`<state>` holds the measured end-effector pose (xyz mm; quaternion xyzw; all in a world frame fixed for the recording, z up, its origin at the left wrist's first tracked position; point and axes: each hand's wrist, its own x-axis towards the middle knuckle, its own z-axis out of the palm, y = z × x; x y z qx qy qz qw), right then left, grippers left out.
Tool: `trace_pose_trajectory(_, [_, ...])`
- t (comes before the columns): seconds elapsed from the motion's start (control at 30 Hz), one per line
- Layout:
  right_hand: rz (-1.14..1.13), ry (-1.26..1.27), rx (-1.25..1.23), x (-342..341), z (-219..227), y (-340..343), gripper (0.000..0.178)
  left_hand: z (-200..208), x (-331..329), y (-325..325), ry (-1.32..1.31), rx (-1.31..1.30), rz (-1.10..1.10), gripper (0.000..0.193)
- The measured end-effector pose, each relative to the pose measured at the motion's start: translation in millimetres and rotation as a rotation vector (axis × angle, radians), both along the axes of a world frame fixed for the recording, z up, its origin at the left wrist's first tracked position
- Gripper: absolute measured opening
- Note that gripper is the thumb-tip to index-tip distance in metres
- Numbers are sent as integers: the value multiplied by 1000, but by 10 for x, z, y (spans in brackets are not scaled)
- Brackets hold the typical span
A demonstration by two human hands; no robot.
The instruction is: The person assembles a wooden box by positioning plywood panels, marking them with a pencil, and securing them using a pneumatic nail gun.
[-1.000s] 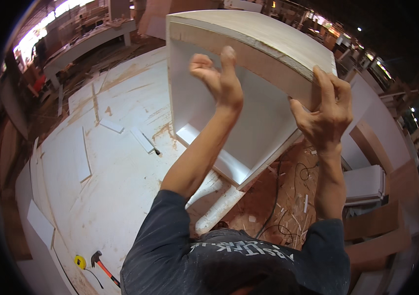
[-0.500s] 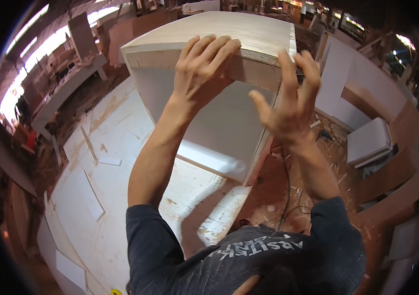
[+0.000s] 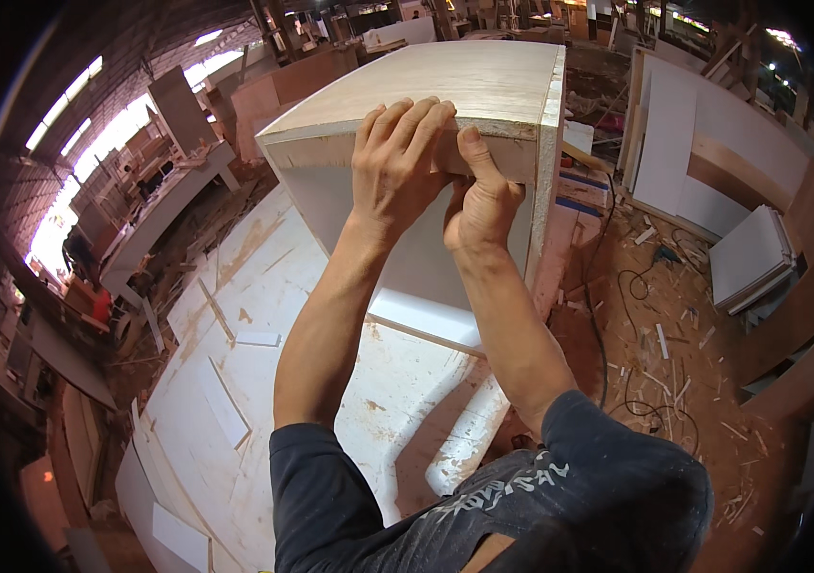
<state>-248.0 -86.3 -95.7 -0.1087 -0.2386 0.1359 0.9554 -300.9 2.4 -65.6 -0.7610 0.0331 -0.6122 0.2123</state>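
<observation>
A box-shaped wooden cabinet stands before me, its open front toward me, with pale wood on top and a light grey interior. My left hand is closed on its upper front edge, fingers hooked over the top. Just to the right, my right hand grips the front rail from below. Its thumb points up against the rail's face, and the other fingers curl underneath, mostly hidden. The cabinet rests on a scuffed white worktable.
Thin white offcut strips lie on the table's left part. At right, wood scraps and a dark cable litter the floor. White panels are stacked beyond them, near larger leaning boards. A long bench stands at far left.
My right hand, raised and spread near the cabinet's right corner before, has moved left and down and taken hold of the front rail. My left hand stays on the top edge.
</observation>
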Motion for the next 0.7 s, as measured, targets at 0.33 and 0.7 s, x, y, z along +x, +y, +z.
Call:
trace_pose_trajectory(0.33, [-102,-37,89,78,-6,96,47,2,38,-25,-11,-14,-19,65])
trace_pose_trajectory(0.7, [-20,0,93,21,-6,74,42,38,1,13,-41,60,-14,56])
